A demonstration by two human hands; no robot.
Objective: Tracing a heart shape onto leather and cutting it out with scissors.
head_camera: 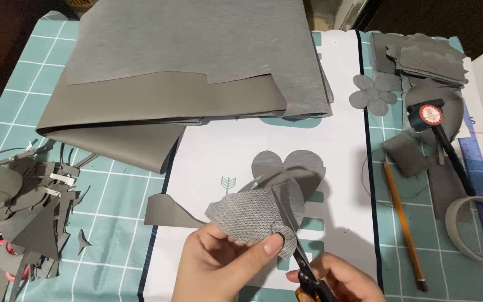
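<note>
My left hand (219, 265) pinches a small grey fabric piece (247, 215) with a woven underside, thumb on top near its lower right edge. My right hand (336, 279) grips scissors (297, 246) with dark blades and an orange handle; the blades cut up into the fabric piece. Just behind lies a grey heart-shaped cutout (300, 168) on a white sheet (308, 128).
A big folded grey sheet (185, 67) covers the far table. A heap of grey scraps (23, 212) lies at left. At right are a flower cutout (373, 92), stacked grey pieces (429, 56), a pencil (403, 223), a black tool (440, 131), a tape roll (476, 229) and a ruler (479, 179).
</note>
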